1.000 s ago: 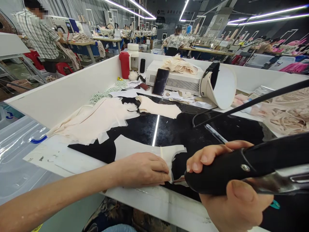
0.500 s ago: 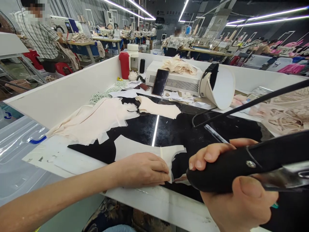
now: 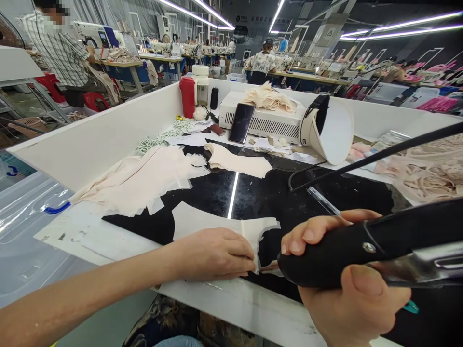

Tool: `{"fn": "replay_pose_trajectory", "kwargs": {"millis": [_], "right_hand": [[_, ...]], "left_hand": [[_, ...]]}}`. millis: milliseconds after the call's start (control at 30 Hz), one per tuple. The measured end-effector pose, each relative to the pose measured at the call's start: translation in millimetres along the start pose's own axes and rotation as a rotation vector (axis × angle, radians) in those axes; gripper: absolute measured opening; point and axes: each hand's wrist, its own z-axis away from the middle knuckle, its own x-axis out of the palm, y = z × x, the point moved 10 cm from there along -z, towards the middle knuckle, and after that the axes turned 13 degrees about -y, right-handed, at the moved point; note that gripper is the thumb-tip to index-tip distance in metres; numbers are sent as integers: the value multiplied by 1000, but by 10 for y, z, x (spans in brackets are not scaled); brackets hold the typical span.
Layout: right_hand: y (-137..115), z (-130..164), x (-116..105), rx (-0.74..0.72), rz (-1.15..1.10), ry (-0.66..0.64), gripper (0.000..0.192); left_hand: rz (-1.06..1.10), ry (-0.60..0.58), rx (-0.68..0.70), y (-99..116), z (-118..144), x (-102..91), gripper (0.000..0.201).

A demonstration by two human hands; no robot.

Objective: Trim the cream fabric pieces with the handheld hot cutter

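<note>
Head view shows the left hand (image 3: pixel 213 253) lying flat, fingers together, pressing a cream fabric piece (image 3: pixel 202 224) down on the black mat (image 3: pixel 275 197) near the front edge of the surface (image 3: pixel 87 233). It grips nothing; it only holds the piece still. The right hand (image 3: pixel 347 284) is clenched around a black handheld tool (image 3: pixel 365 250), thumb underneath and fingers curled over the top, with the tool's nose just beside the cut edge of the fabric piece, close to the left fingertips. A black cord (image 3: pixel 376 154) runs from the right side across the mat.

Farther back on the mat lies a loose stack of cream fabric (image 3: pixel 141 178) toward the left edge and a single cream piece (image 3: pixel 238 164) near the middle. Along the rear edge stand a red bottle (image 3: pixel 187 96), a white machine box (image 3: pixel 264 120) with a phone (image 3: pixel 241 123) leaning against it, and a white cone-shaped shade (image 3: pixel 331 130). Another person (image 3: pixel 61 48) in a checked shirt sits beyond the left wall.
</note>
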Motion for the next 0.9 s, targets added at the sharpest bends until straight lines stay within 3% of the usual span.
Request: {"fn": "replay_pose_trajectory", "kwargs": {"millis": [667,900], "right_hand": [[-4,4,62,29,61,-83,41],[-22,8,41,4,28,-43,45]], "left_hand": [[4,-45,-19,-17,-1,26,33],[20,-37,-7,-27,-3,21,28]]}}
